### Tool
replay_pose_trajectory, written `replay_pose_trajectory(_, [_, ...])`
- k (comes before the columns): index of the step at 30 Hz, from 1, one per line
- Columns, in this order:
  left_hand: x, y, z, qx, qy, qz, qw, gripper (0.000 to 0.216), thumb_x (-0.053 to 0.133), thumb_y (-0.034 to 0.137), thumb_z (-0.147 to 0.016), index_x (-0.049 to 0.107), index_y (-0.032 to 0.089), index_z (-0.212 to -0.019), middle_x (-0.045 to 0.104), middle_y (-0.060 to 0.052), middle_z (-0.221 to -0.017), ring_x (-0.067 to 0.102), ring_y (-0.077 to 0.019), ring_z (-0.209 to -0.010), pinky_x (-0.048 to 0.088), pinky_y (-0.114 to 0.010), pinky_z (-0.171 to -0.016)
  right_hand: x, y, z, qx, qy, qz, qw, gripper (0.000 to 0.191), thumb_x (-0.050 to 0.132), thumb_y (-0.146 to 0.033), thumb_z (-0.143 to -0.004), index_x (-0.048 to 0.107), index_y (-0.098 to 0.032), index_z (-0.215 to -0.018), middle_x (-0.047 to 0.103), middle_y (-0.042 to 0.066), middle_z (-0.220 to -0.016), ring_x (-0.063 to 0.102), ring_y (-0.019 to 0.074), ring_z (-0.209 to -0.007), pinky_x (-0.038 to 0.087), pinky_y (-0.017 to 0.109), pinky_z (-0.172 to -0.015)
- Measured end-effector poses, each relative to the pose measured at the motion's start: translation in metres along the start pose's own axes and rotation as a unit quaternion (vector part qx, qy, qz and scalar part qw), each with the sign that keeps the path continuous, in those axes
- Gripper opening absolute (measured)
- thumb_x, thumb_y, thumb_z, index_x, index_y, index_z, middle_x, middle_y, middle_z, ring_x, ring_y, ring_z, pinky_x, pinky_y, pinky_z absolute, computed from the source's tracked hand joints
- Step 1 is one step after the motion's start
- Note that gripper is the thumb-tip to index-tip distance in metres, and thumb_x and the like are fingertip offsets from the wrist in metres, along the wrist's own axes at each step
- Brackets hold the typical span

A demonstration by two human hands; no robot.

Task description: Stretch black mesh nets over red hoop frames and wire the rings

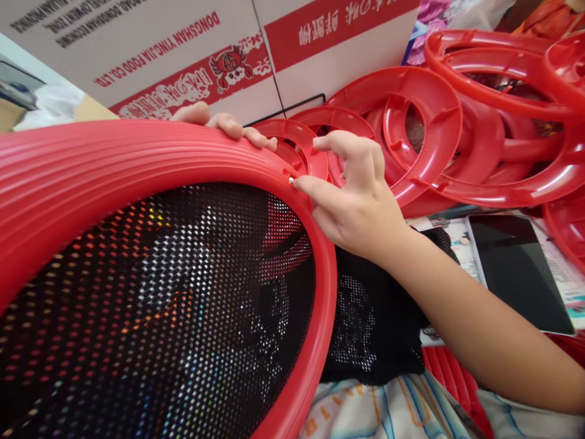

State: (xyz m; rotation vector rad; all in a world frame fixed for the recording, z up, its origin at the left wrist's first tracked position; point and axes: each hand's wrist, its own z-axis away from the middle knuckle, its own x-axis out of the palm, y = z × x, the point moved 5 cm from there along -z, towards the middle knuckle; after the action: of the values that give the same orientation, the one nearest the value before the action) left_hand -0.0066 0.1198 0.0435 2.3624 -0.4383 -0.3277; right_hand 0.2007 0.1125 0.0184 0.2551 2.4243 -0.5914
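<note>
A big red ribbed plastic ring [114, 164] with black mesh [159, 317] stretched inside it fills the left of the view, held close to me. My left hand [223, 124] grips its far top edge; only the fingertips show over the rim. My right hand [354, 195] pinches a small silver screw [291, 180] against the ring's inner edge, thumb and fingers closed on it.
Several loose red plastic rings [425, 122] lie piled at the right and back. A white and red cardboard box [192, 55] stands behind. A dark tablet [516, 268] rests on papers at the right. Loose black mesh [365, 323] hangs below my right wrist.
</note>
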Motion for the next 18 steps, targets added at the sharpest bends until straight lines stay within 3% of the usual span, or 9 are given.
replay_pose_trajectory(3, [0.02,0.002,-0.003,0.01,-0.021,0.066,0.998,0.034,0.05,0.042,-0.093,0.065,0.031,-0.121,0.071,0.008,-0.115,0.067,-0.0176,-0.107,0.052,-0.043,-0.106,0.0,-0.001,-0.003,-0.034,0.003,0.038,0.999,0.027,0.044,-0.014,-0.089,0.064,-0.025,-0.104,0.045,0.01,-0.134,0.045,0.0318,-0.126,0.039,0.059,-0.105])
replay_pose_trajectory(6, [0.026,0.003,-0.003,0.02,0.091,0.066,0.993,0.032,0.042,0.038,-0.097,0.068,0.028,-0.113,0.072,0.007,-0.105,0.067,-0.0158,-0.099,0.054,-0.04,-0.1,0.002,-0.002,-0.005,-0.052,-0.002,0.056,0.997,0.029,0.042,-0.011,-0.088,0.062,-0.024,-0.105,0.043,0.01,-0.135,0.045,0.0305,-0.124,0.041,0.056,-0.104])
replay_pose_trajectory(10, [0.037,0.005,0.0,0.007,0.144,0.066,0.987,0.035,0.034,0.037,-0.101,0.067,0.028,-0.11,0.071,0.008,-0.102,0.066,-0.0147,-0.097,0.053,-0.04,-0.099,0.001,-0.002,-0.007,-0.053,-0.006,0.059,0.997,0.03,0.041,-0.011,-0.088,0.062,-0.026,-0.104,0.045,0.007,-0.133,0.045,0.0287,-0.122,0.043,0.054,-0.103])
replay_pose_trajectory(18, [0.037,0.006,0.005,0.001,0.16,0.056,0.986,0.036,0.033,0.035,-0.101,0.066,0.028,-0.112,0.07,0.007,-0.103,0.065,-0.0156,-0.099,0.051,-0.041,-0.101,0.002,0.0,-0.009,-0.036,-0.018,0.021,0.999,0.029,0.041,-0.013,-0.089,0.064,-0.025,-0.103,0.044,0.01,-0.133,0.045,0.0301,-0.123,0.041,0.056,-0.103])
